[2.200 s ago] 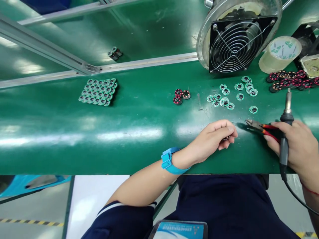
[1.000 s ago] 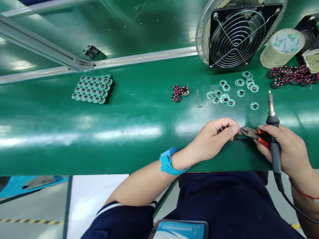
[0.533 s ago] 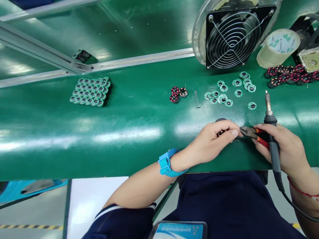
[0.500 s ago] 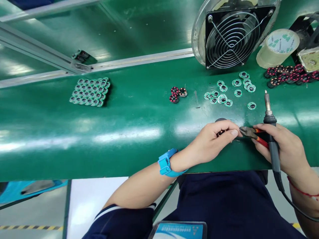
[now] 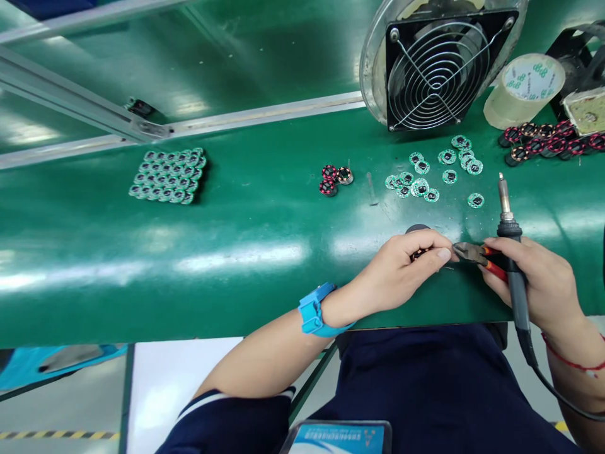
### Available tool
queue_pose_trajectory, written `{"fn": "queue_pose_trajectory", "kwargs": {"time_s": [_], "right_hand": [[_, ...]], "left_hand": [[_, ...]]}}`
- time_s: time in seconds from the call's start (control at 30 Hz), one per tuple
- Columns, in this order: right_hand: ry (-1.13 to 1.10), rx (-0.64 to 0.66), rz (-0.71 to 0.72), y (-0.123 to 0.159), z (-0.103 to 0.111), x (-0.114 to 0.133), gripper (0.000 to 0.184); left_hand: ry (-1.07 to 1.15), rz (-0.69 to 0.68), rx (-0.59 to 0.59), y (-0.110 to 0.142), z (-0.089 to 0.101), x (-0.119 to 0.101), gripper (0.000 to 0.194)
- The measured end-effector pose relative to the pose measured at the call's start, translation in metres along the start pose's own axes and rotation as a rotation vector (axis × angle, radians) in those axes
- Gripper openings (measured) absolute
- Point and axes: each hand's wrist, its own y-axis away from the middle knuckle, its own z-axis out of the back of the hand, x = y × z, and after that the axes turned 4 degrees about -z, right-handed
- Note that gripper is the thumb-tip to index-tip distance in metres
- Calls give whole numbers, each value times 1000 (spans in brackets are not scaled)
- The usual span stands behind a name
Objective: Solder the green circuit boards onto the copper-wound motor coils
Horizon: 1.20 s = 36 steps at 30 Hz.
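Note:
My left hand (image 5: 401,268), with a blue wrist strap (image 5: 312,312), is closed on a small wound coil (image 5: 420,253); the fingers hide most of it. Thumb and forefinger pinch together at its right side. In my right hand (image 5: 543,277) are diagonal cutters (image 5: 470,252) with orange handles, their jaws at the left fingertips. The same hand also carries a soldering iron (image 5: 518,284), its tip pointing away from me. Several round green circuit boards (image 5: 420,188) lie beyond the hands.
Three coils (image 5: 328,188) sit mid-bench, and a block of board-topped parts (image 5: 167,176) stands at left. Behind are a fan (image 5: 437,85), a tape roll (image 5: 524,94) and a row of red-and-black coils (image 5: 536,146). The iron's cable (image 5: 562,397) trails over my right forearm.
The view has shifted very slightly. Both hands keep the same grip and pose, with the cutters still at the left fingertips.

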Motion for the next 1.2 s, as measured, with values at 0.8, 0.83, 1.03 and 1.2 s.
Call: {"fn": "queue_pose_trajectory", "kwargs": {"time_s": [0.8,0.83,1.03,1.2], "right_hand": [[-1,64,-57,7,0,-1,48],[-1,64,-64,7,0,0,47],[33,51,-70,8,2,-3,44],[257,97,-41,16,7,-33,53]], "left_hand": [[195,179,-21,-2,1,-2,15],[191,183,-20,-2,1,-3,15],[188,184,-40,-2,2,-5,14],[313,164,-100,-4,-1,5,17]]}}
